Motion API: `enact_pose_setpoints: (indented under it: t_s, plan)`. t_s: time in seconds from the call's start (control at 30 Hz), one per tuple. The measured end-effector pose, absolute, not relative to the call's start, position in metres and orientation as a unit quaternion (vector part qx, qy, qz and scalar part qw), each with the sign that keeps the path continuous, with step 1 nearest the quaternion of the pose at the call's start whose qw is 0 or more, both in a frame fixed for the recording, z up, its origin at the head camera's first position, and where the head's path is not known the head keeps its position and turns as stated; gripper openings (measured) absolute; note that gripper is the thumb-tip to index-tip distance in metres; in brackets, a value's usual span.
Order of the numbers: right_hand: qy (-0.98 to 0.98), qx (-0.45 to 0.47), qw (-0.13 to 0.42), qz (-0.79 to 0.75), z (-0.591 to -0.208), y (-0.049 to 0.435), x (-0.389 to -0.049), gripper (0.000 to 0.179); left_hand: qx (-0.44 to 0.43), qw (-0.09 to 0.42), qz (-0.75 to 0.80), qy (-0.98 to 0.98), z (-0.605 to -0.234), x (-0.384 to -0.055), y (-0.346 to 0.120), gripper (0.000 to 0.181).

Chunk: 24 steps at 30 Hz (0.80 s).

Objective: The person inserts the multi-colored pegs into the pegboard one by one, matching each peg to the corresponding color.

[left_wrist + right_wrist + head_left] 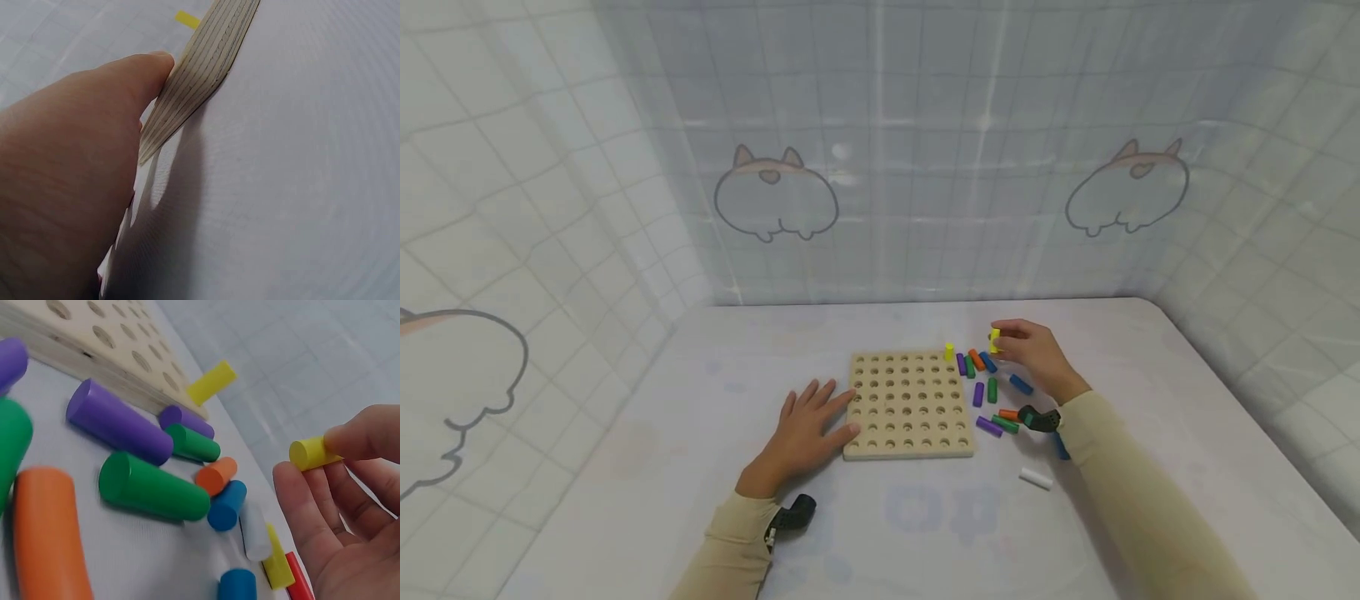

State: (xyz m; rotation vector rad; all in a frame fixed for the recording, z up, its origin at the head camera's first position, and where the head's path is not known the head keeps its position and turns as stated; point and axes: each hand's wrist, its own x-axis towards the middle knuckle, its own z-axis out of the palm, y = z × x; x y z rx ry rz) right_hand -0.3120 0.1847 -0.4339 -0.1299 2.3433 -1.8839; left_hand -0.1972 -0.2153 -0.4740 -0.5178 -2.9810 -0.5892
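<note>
A square wooden pegboard [908, 455] with rows of round holes lies in the middle of the table. My left hand [801, 435] rests at its left side, fingers spread and fairly straight, the thumb touching the edge. One yellow peg [949, 351] stands in the far right corner hole. Beyond the board's right side, my right hand [1036, 354] pinches another yellow peg [306, 454] between thumb and fingers, raised over the loose pegs. Closest to the board are a purple peg [115, 422] and a green peg [153, 487], both lying on their sides.
Several loose pegs spread along the board's right side, among them an orange peg [50, 531] and a blue peg [1021, 384]. Nearer the front lies a white peg [1036, 478]. In the right wrist view, a red peg [299, 575] shows beneath my hand. Tiled-pattern walls surround the table.
</note>
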Motion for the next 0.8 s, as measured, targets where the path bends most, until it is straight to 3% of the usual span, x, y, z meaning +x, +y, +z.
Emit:
enact_pose_setpoints:
  t_s: [0.2,0.6,0.8]
  plan:
    - [0.76,-0.034,0.078,-0.644,-0.433,0.175,-0.319,0.05,-0.17,0.025,-0.189,-0.967,-0.468,-0.195,-0.215,0.066]
    - [0.733,-0.041,0.047,-0.678,-0.426,0.146,-0.323,0.044,-0.168,0.022,-0.197,-0.966,-0.464,-0.196,-0.216,0.066]
    - [0.715,-0.018,0.066,-0.695,-0.43,0.139,-0.326,0.047,-0.167,0.02,-0.2,-0.965,-0.467,-0.197,-0.215,0.066]
